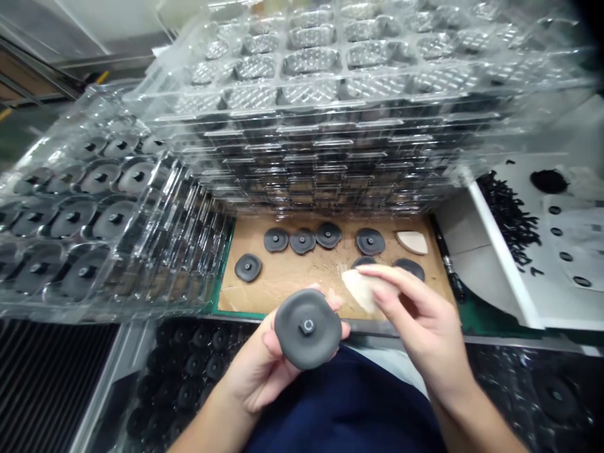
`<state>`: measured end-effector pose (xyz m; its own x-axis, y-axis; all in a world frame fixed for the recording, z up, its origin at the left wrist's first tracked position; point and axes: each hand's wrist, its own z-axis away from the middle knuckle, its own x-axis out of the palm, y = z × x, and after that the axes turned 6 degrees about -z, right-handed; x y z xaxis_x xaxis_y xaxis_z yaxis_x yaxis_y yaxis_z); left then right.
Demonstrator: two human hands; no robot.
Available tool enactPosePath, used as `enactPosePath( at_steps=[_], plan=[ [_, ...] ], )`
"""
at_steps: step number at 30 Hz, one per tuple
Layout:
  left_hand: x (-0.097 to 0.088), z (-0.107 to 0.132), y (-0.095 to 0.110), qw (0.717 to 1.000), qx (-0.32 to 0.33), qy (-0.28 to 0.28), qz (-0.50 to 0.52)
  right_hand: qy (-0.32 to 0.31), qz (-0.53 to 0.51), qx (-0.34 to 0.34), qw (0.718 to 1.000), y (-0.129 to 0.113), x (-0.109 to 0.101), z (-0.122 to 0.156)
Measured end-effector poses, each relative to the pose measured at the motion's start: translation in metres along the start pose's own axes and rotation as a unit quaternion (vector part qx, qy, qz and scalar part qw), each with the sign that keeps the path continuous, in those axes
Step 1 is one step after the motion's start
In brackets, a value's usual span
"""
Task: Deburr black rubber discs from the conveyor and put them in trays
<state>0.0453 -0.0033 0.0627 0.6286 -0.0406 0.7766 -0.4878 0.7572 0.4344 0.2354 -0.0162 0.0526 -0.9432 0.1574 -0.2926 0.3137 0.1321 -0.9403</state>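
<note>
My left hand (262, 365) holds a round grey rubber disc (307, 327) with a small hex nut at its middle, face up, over my lap. My right hand (419, 327) pinches a pale, flat wedge-shaped piece (361, 289) just right of the disc, its edge near the disc's rim. Several more grey discs (302, 241) lie on the brown board (283, 277) beyond my hands. Another pale wedge (413, 242) lies at the board's far right.
A tall stack of clear blister trays (330, 126) rises behind the board. Trays loaded with discs (70, 220) sit on the left. A bin of discs (189, 371) is low left. A white tray (542, 251) with small black parts stands at the right.
</note>
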Motion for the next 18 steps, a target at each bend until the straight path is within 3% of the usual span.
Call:
enactPosePath(
  at_steps=[4, 8, 11, 13, 15, 16, 18],
  plan=[
    [-0.006, -0.001, 0.000, 1.000, -0.005, -0.003, 0.023, -0.016, 0.000, 0.107, 0.994, 0.034, 0.000, 0.038],
    [-0.004, -0.008, -0.002, 0.999, -0.011, -0.037, 0.024, -0.035, 0.051, 0.123, 0.991, 0.043, -0.008, 0.044],
    [0.001, -0.012, -0.004, 0.998, -0.020, -0.051, 0.006, 0.036, 0.078, 0.045, 0.995, 0.012, -0.016, 0.028],
    [0.004, -0.013, -0.006, 0.999, -0.023, -0.041, -0.020, 0.039, 0.084, -0.080, 0.992, -0.015, -0.016, 0.014],
    [0.005, -0.012, -0.008, 0.998, -0.020, -0.015, -0.053, -0.041, 0.070, -0.209, 0.975, -0.036, -0.011, 0.001],
    [0.004, -0.011, -0.010, 0.997, -0.014, -0.004, -0.069, -0.093, 0.069, -0.241, 0.964, -0.041, -0.009, -0.005],
    [0.002, -0.009, -0.012, 0.996, 0.000, 0.010, -0.093, -0.169, 0.095, -0.223, 0.955, -0.045, -0.007, -0.013]
  ],
)
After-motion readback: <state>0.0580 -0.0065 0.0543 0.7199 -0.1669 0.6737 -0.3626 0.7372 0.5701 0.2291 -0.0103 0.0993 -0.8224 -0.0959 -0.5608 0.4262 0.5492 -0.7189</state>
